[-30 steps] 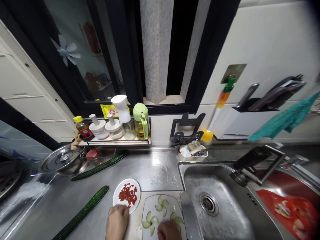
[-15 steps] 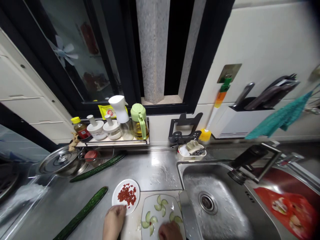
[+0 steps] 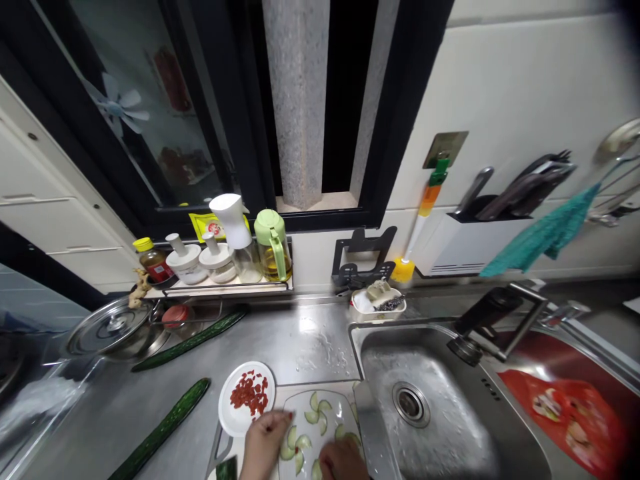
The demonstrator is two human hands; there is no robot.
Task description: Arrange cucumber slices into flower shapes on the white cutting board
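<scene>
My left hand [image 3: 267,441] hovers over the left edge of a pale square plate [image 3: 289,405], thumb and fingers pinching a small red goji berry [image 3: 291,415]. Over the plate's lower right, the fingers of my right hand [image 3: 344,460] are curled closed; what they hold, if anything, is hidden. Thin cucumber slices [image 3: 318,412] lie on the square plate in pinwheel shapes, and the left one has a red berry at its centre. A round white plate [image 3: 231,421] with many goji berries [image 3: 250,392] sits just beyond my left hand.
Two whole cucumbers [image 3: 163,427] lie on the steel counter to the left. A cut cucumber piece [image 3: 227,469] is at the bottom edge. The sink [image 3: 425,360], with a red bag [image 3: 575,420], is to the right. Seasoning jars and an oil bottle [image 3: 273,247] line a shelf.
My left hand has moved from the round plate's edge rightward to the square plate, a goji berry now showing in its fingertips. My right hand stays over the square plate. The view has shifted slightly.
</scene>
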